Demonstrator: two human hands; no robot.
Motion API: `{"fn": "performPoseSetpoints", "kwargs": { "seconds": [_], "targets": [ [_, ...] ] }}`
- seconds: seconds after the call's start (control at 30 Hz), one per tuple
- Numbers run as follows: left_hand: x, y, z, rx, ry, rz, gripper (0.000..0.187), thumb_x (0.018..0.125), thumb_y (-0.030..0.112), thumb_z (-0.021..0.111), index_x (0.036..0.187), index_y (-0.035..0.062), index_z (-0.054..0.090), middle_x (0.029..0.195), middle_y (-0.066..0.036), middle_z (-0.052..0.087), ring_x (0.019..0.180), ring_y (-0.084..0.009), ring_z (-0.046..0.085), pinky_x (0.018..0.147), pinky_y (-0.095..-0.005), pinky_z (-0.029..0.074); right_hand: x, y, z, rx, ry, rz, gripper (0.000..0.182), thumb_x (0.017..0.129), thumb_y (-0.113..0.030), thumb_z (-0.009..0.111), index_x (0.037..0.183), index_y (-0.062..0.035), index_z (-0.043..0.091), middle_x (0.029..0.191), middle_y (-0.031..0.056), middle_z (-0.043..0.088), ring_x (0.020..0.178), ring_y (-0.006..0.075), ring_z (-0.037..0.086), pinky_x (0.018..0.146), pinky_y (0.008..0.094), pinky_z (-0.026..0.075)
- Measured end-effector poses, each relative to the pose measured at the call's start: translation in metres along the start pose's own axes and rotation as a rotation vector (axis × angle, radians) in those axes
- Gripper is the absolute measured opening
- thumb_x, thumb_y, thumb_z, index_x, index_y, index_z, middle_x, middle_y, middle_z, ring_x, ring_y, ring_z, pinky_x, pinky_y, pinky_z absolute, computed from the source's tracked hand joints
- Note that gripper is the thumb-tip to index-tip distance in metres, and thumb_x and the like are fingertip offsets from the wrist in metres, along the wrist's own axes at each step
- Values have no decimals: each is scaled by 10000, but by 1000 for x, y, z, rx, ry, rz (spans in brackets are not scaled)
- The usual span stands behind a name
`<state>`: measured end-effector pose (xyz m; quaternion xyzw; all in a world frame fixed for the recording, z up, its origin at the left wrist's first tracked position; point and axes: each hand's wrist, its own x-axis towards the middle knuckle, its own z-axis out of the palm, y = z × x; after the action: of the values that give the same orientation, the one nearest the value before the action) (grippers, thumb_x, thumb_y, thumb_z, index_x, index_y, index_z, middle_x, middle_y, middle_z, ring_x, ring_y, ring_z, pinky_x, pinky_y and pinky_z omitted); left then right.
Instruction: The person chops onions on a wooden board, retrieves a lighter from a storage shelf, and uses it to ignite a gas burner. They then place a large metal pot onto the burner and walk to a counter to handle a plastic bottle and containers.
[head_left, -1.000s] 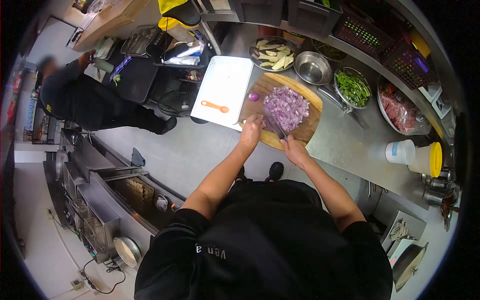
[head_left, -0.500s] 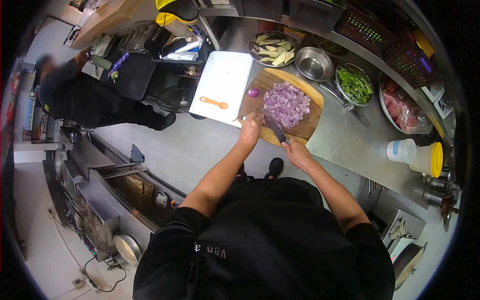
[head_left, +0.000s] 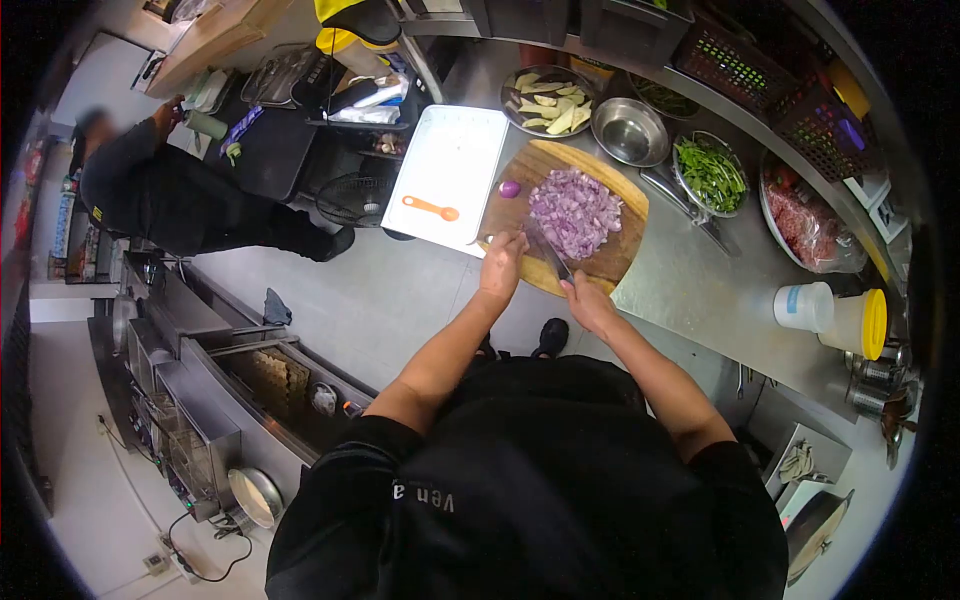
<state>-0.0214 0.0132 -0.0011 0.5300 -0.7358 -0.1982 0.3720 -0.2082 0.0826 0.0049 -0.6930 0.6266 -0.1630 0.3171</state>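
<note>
My right hand point(head_left: 590, 303) is wrapped round the handle of a kitchen knife point(head_left: 556, 264), whose blade points up and left over the wooden cutting board point(head_left: 622, 250). At the board's lower left edge my left hand point(head_left: 503, 265) has its fingers curled together beside the blade. Whatever those fingers hold is mostly hidden; a small pale bit shows at their left. A heap of chopped red onion point(head_left: 575, 212) covers the middle of the board, just beyond the knife. One purple onion piece point(head_left: 510, 189) lies apart, left of the heap.
Left of the board is a white tray point(head_left: 455, 150) with an orange spoon point(head_left: 432, 208). Behind stand a pan of cut pale vegetables point(head_left: 545, 100), a steel bowl point(head_left: 630, 132) and a bowl of greens point(head_left: 710, 172). Tongs point(head_left: 690, 208) lie rightward. Another person point(head_left: 170, 195) stands at far left.
The knife blade has shifted slightly beside my left hand, its face now turned differently. Both hands stay in nearly the same place, and the whole view has moved a little.
</note>
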Motion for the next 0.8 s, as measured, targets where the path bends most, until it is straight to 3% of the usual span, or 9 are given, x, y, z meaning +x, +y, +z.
{"fn": "performPoseSetpoints", "kwargs": {
  "seconds": [0.07,0.3,0.8],
  "targets": [
    [-7,-7,0,55,46,39,176,789,53,668,945,-27,669,950,-174,632,867,-348,596,762,-388,492,-5,-14,-20,7,-118,147,342,960,-298,447,1002,40,480,854,311,605,830,483,586,748,541,445],
    [-13,-5,-9,69,72,-5,272,778,72,682,1033,-9,634,944,-165,622,886,-348,580,776,-393,478,-12,-36,-35,-58,-188,149,336,965,-295,433,993,38,464,849,313,608,814,479,593,734,542,449],
    [-11,-8,-1,122,62,17,199,785,94,671,957,-5,686,917,-146,624,878,-318,574,747,-380,475,7,-33,-14,-67,-203,158,311,953,-267,453,1008,39,469,897,303,611,867,470,596,763,532,455]
  ]
}}
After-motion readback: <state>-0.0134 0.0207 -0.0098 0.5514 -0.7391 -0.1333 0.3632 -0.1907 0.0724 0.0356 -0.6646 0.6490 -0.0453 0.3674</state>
